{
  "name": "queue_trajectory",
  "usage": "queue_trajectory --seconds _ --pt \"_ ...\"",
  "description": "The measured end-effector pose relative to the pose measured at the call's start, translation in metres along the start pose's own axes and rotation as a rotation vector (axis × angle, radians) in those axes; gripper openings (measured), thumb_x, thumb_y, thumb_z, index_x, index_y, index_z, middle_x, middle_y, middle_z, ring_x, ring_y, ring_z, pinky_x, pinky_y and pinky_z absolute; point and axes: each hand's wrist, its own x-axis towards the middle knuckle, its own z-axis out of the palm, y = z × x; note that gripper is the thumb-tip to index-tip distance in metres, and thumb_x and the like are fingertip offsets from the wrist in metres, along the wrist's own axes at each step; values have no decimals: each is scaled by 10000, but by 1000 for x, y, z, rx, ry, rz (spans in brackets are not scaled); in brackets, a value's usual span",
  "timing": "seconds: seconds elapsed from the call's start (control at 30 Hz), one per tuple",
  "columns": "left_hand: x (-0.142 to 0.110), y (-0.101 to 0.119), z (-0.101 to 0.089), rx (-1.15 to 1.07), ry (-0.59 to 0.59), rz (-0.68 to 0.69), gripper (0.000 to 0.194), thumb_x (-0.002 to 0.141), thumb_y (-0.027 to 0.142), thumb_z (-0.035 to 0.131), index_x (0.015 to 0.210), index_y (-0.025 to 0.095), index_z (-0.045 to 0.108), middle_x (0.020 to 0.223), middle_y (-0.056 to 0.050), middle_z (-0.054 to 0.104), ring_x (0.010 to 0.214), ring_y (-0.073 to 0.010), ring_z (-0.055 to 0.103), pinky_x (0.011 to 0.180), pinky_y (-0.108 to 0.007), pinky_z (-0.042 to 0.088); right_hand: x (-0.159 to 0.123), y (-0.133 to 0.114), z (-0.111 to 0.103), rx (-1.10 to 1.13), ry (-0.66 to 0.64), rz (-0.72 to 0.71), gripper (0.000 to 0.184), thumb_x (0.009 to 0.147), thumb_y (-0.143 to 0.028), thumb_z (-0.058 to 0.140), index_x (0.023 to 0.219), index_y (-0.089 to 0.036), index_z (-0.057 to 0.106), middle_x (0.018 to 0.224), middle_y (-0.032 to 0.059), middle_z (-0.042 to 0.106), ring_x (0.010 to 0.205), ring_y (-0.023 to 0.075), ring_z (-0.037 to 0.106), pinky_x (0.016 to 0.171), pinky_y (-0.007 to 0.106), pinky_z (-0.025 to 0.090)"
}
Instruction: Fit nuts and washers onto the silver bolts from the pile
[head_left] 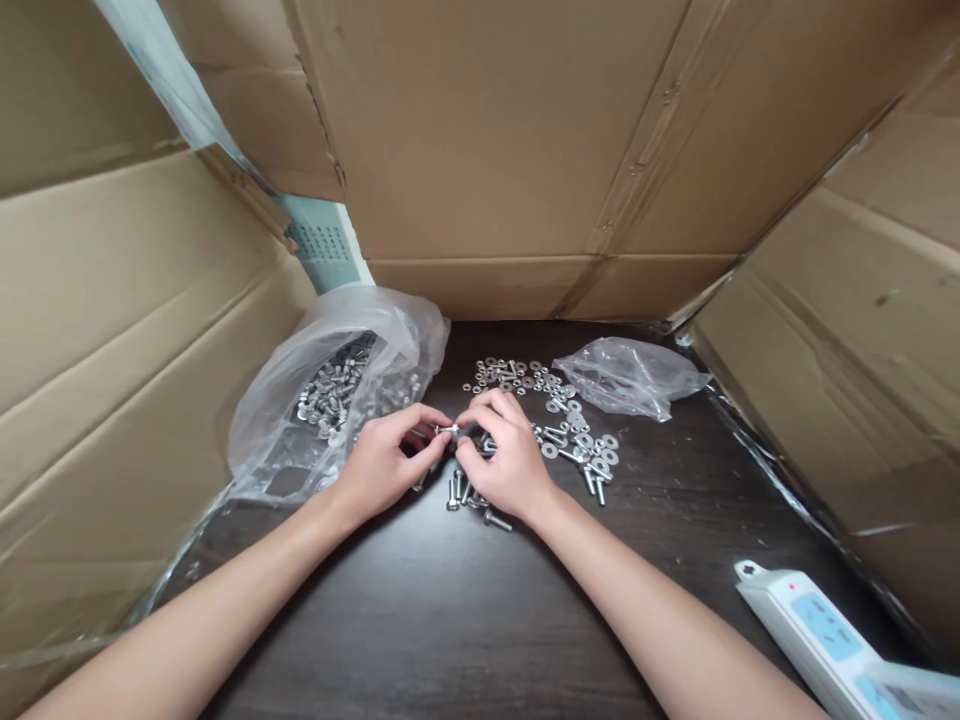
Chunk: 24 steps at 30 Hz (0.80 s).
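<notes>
Between my fingertips, a small silver bolt (448, 430) is held roughly level above the dark table. My left hand (384, 458) pinches its left end between thumb and forefinger. The thumb and fingers of my right hand (507, 458) close on the other end; whether a nut or washer sits there is too small to tell. Loose bolts (453, 492) lie under and in front of my right hand. Behind and right of it are scattered flat washers (609, 442), nuts (480, 378) and more bolts (592, 470).
An opened clear plastic bag (259, 420) full of hardware (334, 395) stands at the left. A crumpled clear bag (634, 375) lies at the back right. Cardboard walls (510, 150) enclose the dark table (420, 620). A white power strip (814, 630) occupies the front right.
</notes>
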Motion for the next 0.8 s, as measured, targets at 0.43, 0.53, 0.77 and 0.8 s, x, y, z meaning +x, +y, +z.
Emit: queue_trajectory --seconds 0.43,0.53,0.77,0.8 --pt "1 3 -2 96 29 101 64 926 219 653 961 185 695 813 3 709 671 -116 646 649 -207 533 -1 3 2 -66 13 24 203 779 -103 543 895 -200 678 935 54 636 933 236 590 854 398 439" --pt "2 3 -2 93 28 110 61 928 214 649 956 185 695 809 6 705 666 -112 640 644 -201 527 -2 2 1 -61 21 -9 230 782 -92 533 885 -201 708 928 50 639 923 226 600 839 389 428" --pt "3 2 -1 73 9 74 68 933 226 648 960 185 694 765 19 703 625 -105 635 621 -191 524 -2 3 2 -37 83 -35 264 779 -77 510 907 -204 703 954 59 638 937 225 620 855 396 448" --pt "3 2 -1 71 10 74 71 935 230 646 959 186 695 772 18 706 625 -104 635 622 -190 525 -2 4 2 -42 77 -26 274 778 -78 512 919 -203 710 964 62 639 939 227 622 855 399 452"
